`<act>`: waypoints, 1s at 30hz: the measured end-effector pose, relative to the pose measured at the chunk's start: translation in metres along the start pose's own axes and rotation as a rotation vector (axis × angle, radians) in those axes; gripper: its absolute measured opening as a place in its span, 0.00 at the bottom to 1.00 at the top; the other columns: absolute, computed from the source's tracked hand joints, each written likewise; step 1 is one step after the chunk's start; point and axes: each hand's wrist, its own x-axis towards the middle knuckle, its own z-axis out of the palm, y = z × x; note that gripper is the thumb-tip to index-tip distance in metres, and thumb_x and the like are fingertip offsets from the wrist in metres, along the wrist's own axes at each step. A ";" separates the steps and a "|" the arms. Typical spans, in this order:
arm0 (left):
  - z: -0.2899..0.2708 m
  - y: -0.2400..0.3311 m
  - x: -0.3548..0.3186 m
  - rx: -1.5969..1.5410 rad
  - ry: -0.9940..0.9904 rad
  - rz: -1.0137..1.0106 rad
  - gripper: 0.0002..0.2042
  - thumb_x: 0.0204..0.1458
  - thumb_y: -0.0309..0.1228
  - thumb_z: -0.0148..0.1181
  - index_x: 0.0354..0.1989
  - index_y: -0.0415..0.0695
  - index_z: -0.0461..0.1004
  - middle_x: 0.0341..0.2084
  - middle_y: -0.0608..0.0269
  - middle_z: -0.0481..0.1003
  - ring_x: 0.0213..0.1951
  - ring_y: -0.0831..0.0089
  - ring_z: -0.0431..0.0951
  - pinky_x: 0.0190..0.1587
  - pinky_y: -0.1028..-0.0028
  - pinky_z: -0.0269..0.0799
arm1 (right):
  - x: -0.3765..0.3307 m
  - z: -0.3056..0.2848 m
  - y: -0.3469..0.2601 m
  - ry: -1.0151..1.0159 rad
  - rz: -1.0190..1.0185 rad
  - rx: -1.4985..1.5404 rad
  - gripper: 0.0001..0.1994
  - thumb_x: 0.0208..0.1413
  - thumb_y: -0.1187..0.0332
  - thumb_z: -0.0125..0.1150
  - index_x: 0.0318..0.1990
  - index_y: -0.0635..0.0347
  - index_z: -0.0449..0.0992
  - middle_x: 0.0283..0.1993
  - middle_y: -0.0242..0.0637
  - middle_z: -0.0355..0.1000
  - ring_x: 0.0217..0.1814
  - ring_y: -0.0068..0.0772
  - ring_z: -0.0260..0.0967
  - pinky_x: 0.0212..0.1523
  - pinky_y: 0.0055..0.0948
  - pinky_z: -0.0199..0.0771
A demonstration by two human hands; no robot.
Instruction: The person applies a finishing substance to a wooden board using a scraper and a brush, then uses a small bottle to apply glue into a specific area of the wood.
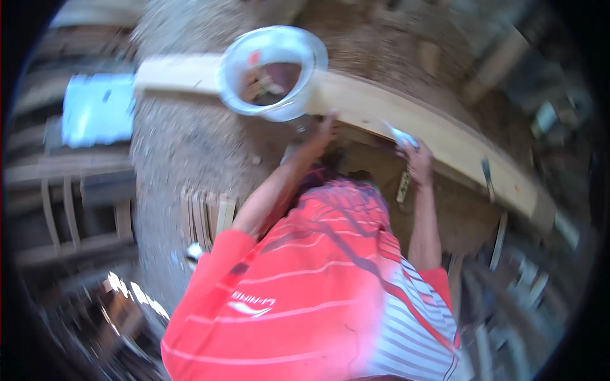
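Note:
A long pale wooden plank [406,114] runs across in front of me, and a translucent white bucket [227,79] stands on its left part. Inside the bucket lie several blurred brownish and light items. My left hand [325,130] is at the plank's near edge, just right of the bucket; its fingers are smeared by motion. My right hand [417,162] is closed round a small white and light-blue object [403,136], narrow and pointed toward the plank. Blur hides its exact kind.
A thin dark-handled tool [487,178] lies across the plank's right part. A yellowish marked strip [403,187] shows below my right hand. On the left, a pale blue sheet [98,109] rests on stacked timber [70,209]. Wood pieces [206,214] lie on the dirt floor.

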 end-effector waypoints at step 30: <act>-0.013 0.004 -0.008 0.117 0.127 0.067 0.41 0.61 0.62 0.49 0.72 0.42 0.55 0.59 0.45 0.72 0.58 0.60 0.75 0.60 0.67 0.69 | -0.220 -0.073 0.086 0.578 -0.043 0.970 0.09 0.63 0.65 0.65 0.47 0.57 0.78 0.38 0.29 0.76 0.38 0.21 0.73 0.43 0.28 0.78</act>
